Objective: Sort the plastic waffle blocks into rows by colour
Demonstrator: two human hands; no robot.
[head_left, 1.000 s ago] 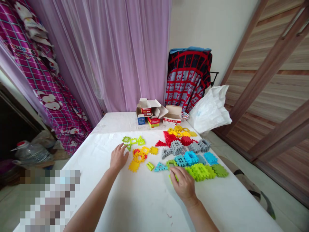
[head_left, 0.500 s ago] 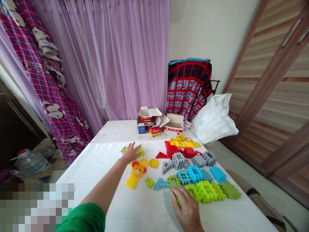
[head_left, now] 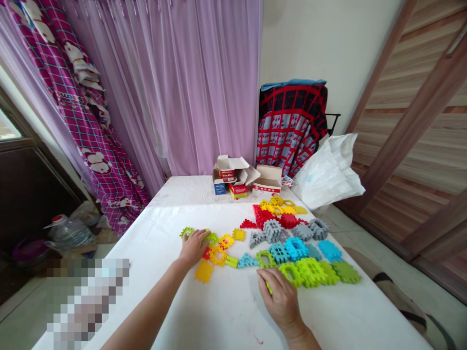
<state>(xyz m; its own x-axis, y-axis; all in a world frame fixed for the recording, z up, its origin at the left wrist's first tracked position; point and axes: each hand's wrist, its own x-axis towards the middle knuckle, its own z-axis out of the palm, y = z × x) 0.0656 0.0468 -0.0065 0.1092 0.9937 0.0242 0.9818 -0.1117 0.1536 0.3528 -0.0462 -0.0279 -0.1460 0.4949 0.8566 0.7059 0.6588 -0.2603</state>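
My left hand (head_left: pixel 195 247) lies palm down with its fingers out, over light green interlocking plastic pieces (head_left: pixel 212 237). Beside it, yellow building pieces (head_left: pixel 218 256) with red parts form a loose group, and a yellow square (head_left: pixel 239 235) sits to the right. My right hand (head_left: pixel 280 295) is curled, with part of a green interlocking block (head_left: pixel 269 287) showing between thumb and fingers; the rest of that block is hidden. Just beyond the right hand are a green square frame (head_left: pixel 266 259), a blue triangle (head_left: pixel 247 261) and a small green rectangular piece (head_left: pixel 231 262).
Lime green blocks (head_left: pixel 312 272), blue blocks (head_left: pixel 296 248), grey blocks (head_left: pixel 272 230), red blocks (head_left: pixel 267 217) and yellow blocks (head_left: pixel 288 210) lie grouped by colour at right. Opened cardboard boxes (head_left: pixel 266 185) stand at the back. A white plastic bag (head_left: pixel 330 172) rests at the table's right edge.
My left hand has drawn back toward me, its fingers less spread. The yellow pieces have shifted closer to the small green piece. My right hand keeps its curled pose as the view turns slightly.
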